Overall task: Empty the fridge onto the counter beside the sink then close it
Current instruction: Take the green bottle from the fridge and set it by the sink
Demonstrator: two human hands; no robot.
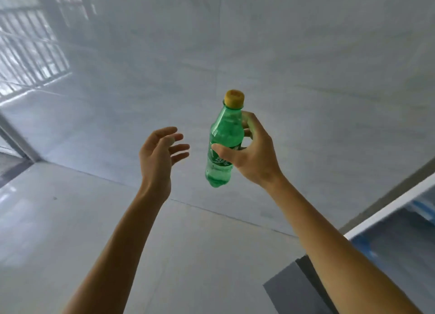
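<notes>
A green plastic bottle [223,144] with a yellow cap stands upright in the air at the middle of the view. My right hand [254,156] grips it around the label, thumb in front and fingers behind. My left hand [160,153] hovers a short way to the left of the bottle, fingers spread and curled, holding nothing. At the right edge a white panel edge with blue inside [386,219] shows, probably part of the fridge; its inside is blurred. No counter or sink is in view.
Pale glossy floor tiles [94,219] fill most of the view. A window grille's reflection [28,55] lies at the upper left. A dark grey surface [296,288] sits at the lower right below the white panel.
</notes>
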